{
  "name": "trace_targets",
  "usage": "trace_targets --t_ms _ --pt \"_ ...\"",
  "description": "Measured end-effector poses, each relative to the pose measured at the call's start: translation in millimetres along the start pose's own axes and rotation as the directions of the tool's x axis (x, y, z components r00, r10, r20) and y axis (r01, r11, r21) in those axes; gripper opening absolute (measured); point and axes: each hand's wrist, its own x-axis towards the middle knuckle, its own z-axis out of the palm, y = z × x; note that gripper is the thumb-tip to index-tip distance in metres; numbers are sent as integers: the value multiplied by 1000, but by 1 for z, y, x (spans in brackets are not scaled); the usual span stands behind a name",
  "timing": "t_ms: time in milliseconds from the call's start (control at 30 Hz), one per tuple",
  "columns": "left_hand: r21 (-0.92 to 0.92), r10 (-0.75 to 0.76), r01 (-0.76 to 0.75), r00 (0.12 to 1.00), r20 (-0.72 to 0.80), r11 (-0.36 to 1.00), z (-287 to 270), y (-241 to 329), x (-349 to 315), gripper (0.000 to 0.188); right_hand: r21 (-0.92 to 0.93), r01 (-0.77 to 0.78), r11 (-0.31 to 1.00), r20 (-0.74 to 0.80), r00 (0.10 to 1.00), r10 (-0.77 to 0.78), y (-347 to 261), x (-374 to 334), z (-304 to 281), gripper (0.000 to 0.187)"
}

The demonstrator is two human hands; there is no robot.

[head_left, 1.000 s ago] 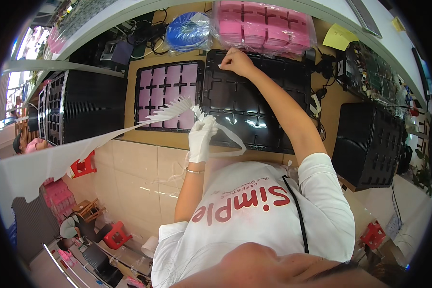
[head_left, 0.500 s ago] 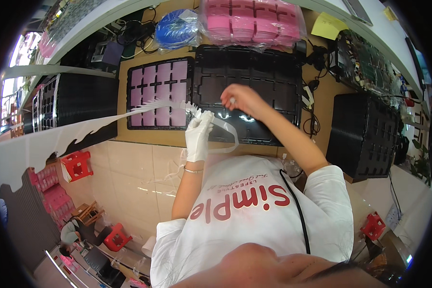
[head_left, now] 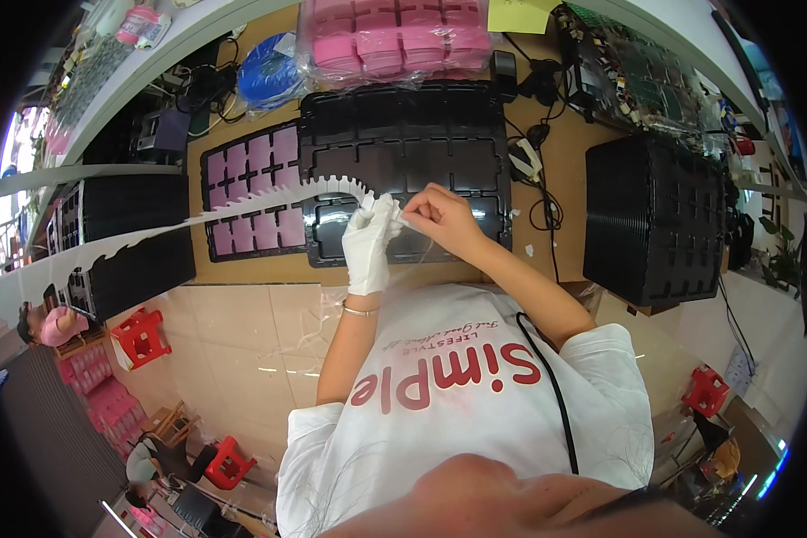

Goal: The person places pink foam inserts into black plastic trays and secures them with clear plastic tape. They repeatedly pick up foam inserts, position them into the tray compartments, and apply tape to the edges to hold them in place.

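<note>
A long white strip (head_left: 242, 204) with a row of small upright tabs runs in from the left and curves down to my hands. My left hand (head_left: 368, 242), in a white glove, is closed around it near the bend. Bare, my right hand (head_left: 444, 218) pinches a bit of the strip just right of the gloved fingers; its fingertips partly hide that spot. Below both hands lies a black compartment tray (head_left: 403, 148). To its left, a second black tray has pink sheets (head_left: 258, 166) in its compartments.
Stacks of black trays stand at left (head_left: 143, 233) and right (head_left: 650, 224). Behind the trays are a plastic-wrapped pink pack (head_left: 394, 40) and a blue bundle (head_left: 269, 72). Cables (head_left: 547, 202) lie on the right of the table. Red stools (head_left: 141, 336) and other people are at lower left.
My right hand has come down to meet the left at the strip. The strip's loose loop near the left hand no longer shows. The view has shifted right.
</note>
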Motion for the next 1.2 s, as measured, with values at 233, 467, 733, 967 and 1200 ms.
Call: trace_targets --t_ms 233,467,733,967,1200 --pt "-109 16 -25 996 -82 994 20 -9 4 14 67 44 997 170 984 -54 8 0 -31 8" --pt "-52 10 -19 986 -165 998 13 -10 9 18 -447 -9 894 -127 990 -53 112 120 -140 9" --pt "-59 -3 -6 990 -143 998 5 -22 14 15 -590 -172 789 -137 984 111 113 139 -137 18" --pt "-73 -2 -7 992 -124 997 -2 -24 16 13 -584 -230 779 -197 970 140 104 139 -133 18" --pt "-71 4 -15 990 -141 997 -1 -19 12 10 -565 -184 805 -161 981 111 108 137 -134 16"
